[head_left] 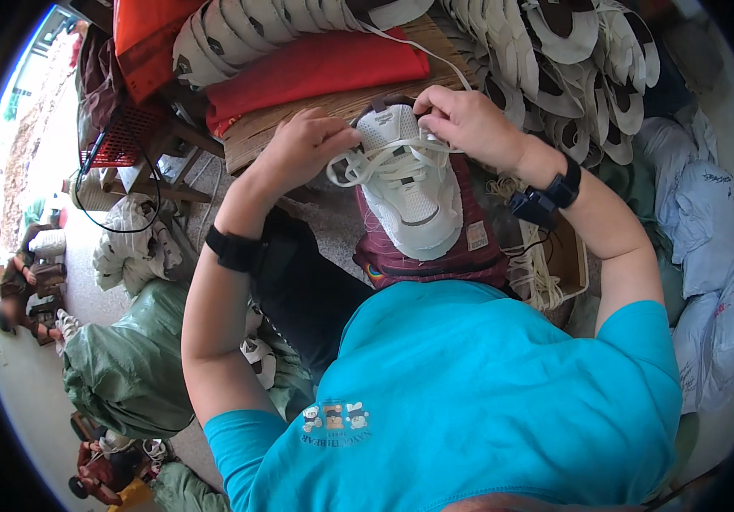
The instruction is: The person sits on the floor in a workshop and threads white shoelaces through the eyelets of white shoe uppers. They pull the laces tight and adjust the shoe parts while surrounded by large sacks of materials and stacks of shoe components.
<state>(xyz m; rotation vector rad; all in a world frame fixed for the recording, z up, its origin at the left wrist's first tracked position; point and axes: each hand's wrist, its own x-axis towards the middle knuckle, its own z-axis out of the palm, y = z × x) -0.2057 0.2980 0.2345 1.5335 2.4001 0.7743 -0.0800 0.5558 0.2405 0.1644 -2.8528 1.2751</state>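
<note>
A white shoe upper (410, 200) lies toe toward me over a maroon cloth (478, 243), its tongue and dark-lined collar at the table's edge. White shoelace (401, 162) crosses its front through the eyelets and makes a loose loop on the left side. My left hand (311, 145) is closed at the collar's left edge, fingers pinched. At the opposite edge my right hand (465, 124) pinches the upper beside the tongue. A lace strand runs from near the right hand up over the table. Whether the fingertips also grip lace is hidden.
On the wooden table (341, 96) lie a folded red cloth (324, 72) and a row of nested white uppers (256, 38). More uppers (572, 68) hang at the far right. A box of laces (567, 264) stands right; green sacks (132, 358) and people sit left.
</note>
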